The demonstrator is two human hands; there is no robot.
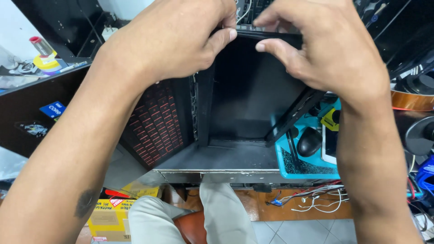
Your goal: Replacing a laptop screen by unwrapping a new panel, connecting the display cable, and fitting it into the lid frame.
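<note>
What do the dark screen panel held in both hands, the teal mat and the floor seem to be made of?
Screen panel: probably matt black plastic or coated glass; flat, no shine. Teal mat: likely rubber or vinyl; thin, speckled wear at its edge. Floor: looks like glazed ceramic tile; pale squares with grout lines.

Bare forearms, no sleeves; left forearm bears a small dark mark near the elbow. Light beige trousers cover both legs.
</note>
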